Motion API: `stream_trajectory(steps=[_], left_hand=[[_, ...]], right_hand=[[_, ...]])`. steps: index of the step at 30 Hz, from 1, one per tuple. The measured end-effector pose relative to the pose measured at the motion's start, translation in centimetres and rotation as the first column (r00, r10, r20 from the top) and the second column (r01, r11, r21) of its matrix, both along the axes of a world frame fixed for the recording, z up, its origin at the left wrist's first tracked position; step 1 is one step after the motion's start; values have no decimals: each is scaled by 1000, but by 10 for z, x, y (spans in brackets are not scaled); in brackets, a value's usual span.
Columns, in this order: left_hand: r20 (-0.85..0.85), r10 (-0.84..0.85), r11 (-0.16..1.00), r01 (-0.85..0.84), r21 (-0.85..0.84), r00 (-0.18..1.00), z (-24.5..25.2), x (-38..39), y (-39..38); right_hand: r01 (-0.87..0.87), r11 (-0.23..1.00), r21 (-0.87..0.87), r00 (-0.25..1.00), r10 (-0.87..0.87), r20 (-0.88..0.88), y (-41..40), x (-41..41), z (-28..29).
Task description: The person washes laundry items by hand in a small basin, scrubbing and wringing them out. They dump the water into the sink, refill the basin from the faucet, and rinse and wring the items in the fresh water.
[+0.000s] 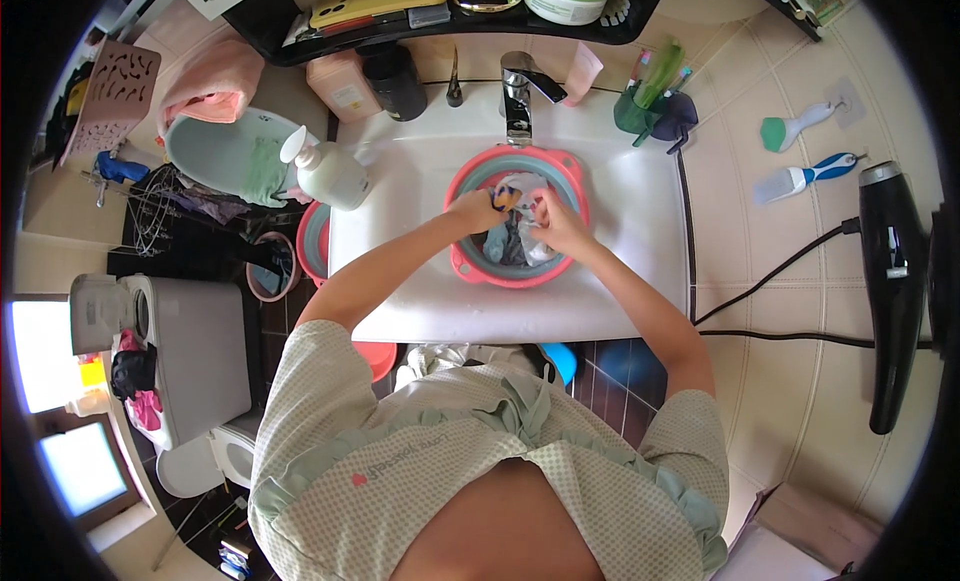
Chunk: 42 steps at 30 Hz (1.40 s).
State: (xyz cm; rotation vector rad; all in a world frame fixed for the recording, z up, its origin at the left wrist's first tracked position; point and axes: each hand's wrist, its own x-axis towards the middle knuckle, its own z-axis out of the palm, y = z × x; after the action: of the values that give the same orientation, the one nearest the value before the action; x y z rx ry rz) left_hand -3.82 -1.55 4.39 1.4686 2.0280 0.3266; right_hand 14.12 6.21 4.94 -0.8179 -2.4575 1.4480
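Note:
A round pink and grey-blue basin (pixel 576 198) sits in the white sink, below the chrome faucet (pixel 517 97). Several small pieces of wet-looking cloth (pixel 514 239) in white, grey and pale blue lie in it. Over the basin's left side, my left hand (pixel 480 210) grips a whitish cloth (pixel 523 181) with a yellow and dark-blue patch. My right hand (pixel 561 222) is close by on the right, its bent fingers against the whitish fabric; whether they pinch it is hard to tell.
A pump bottle (pixel 335 177) stands on the sink's left rim. Behind are a black jar (pixel 394 82), a pink tube (pixel 583 74) and a green toothbrush cup (pixel 636 114), under a black shelf (pixel 480 33). A hair dryer (pixel 892 296) hangs on the right wall, its cord running towards the sink.

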Motion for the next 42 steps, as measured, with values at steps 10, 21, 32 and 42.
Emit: stream_trajectory(steps=[10,21,32,42], left_hand=[[424,592,736,674,62,-686,19,38,-16],[603,659,747,483,-456,-450,58,67,-21],[189,-481,871,442,213,856,27,47,-6],[-416,-698,593,796,119,582,56,28,37]], right_hand=[[227,853,470,753,152,-640,-18,-28,23],[-321,466,824,901,417,116,21,5,59],[-335,900,279,808,122,577,-23,10,54],[371,431,-823,927,-122,354,-28,-3,35]])
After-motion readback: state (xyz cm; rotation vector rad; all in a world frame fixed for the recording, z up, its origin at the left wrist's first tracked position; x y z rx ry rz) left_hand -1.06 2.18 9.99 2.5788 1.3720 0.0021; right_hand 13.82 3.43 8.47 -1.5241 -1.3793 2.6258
